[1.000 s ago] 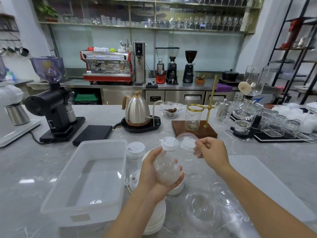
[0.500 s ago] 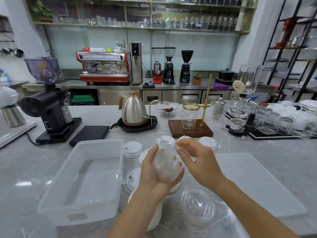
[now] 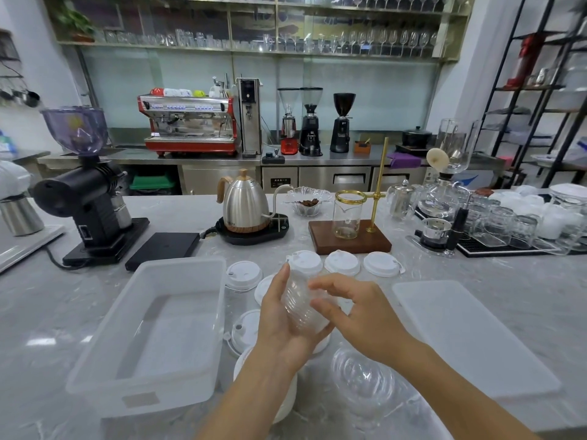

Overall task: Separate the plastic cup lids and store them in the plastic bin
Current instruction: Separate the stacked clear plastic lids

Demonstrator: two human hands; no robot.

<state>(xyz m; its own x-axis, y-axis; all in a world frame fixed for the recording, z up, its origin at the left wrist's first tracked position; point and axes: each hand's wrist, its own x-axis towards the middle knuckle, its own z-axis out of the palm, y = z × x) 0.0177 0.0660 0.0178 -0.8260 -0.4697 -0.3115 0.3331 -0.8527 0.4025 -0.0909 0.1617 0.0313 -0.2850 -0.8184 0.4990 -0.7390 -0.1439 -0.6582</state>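
Left hand (image 3: pixel 286 325) cups a nested stack of clear lids (image 3: pixel 301 308) from below, fingers curled round it, above the counter (image 3: pixel 63 306) just right of the bin (image 3: pixel 149 331). Right hand (image 3: pixel 355 315) meets the stack's upper end, thumb and forefinger bent toward it; whether they actually pinch a lid is unclear, as clear plastic against skin blurs the contact. The hands hide part of the white lids (image 3: pixel 244 331) lying beneath them, and a white stack (image 3: pixel 286 398) sits half behind the left forearm. Clear dome lids (image 3: pixel 365 376) near the right forearm are hard to count.

Compared with a second ago, the right hand no longer holds a single lid away from the stack; it has returned to the stack. Three white lids (image 3: pixel 343 262) now show in a row behind the hands.

The bin stands open with nothing visible inside; its flat cover (image 3: pixel 476 338) lies to the right. On the grey marble counter: kettle (image 3: pixel 244 204), grinder (image 3: pixel 85 192), glassware (image 3: pixel 508 223). Behind, a red espresso machine (image 3: pixel 187 125) and glass shelves.
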